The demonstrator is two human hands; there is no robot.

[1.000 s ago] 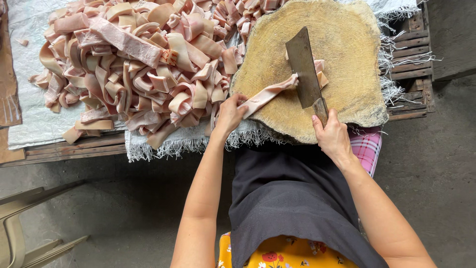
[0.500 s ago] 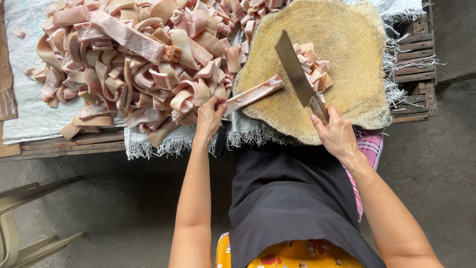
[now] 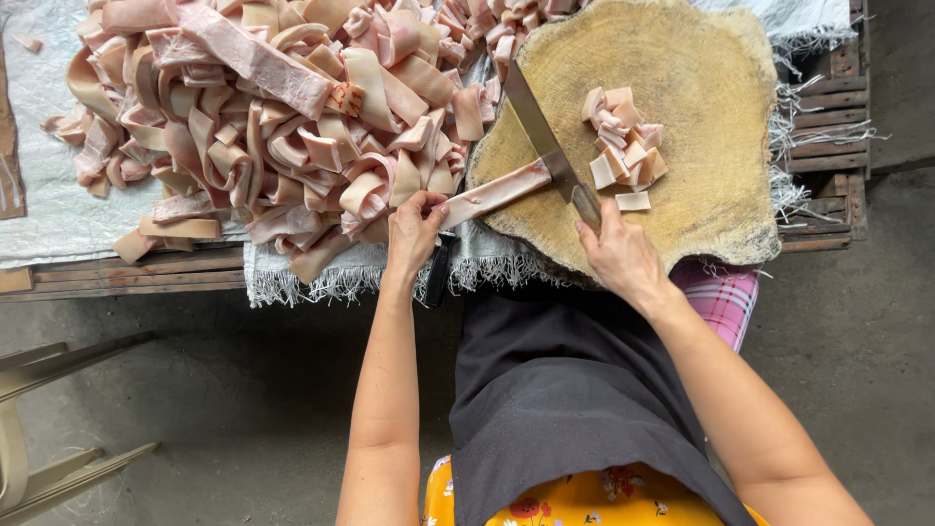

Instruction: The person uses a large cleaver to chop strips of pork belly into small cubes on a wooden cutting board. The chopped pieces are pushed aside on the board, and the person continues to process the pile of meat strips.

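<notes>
Your right hand (image 3: 621, 255) is clenched around the handle of a broad cleaver (image 3: 539, 136), gripping it at the near edge of the chopping block, while your left hand (image 3: 414, 229) pinches the near end of a long pale strip of pork skin (image 3: 497, 192) that reaches from the block's left rim out over the cloth. From there, take in the scene by size: the wooden pallet tabletop (image 3: 127, 275) runs across the top of the view, its slats showing at the front edge and at the far right, and a white woven sheet (image 3: 39, 214) with a frayed fringe is spread over it. On the sheet, to the left of your hands, lies a big heap of pink and cream skin strips (image 3: 263, 127), curled and overlapping, reaching right up to the block. The round wooden chopping block (image 3: 701, 117), rough and yellowish, sits at the right of the heap and hangs slightly over the front edge. The cleaver's blade lies slantwise across the left part of the block, its edge crossing the far end of the strip you hold, so the strip sits partly on the block and partly off it. Just right of the blade, a small pile of cut square pieces (image 3: 623, 151) rests on the block, with one piece lying a little apart toward you. Your dark apron (image 3: 555, 390) fills the space below your hands.
</notes>
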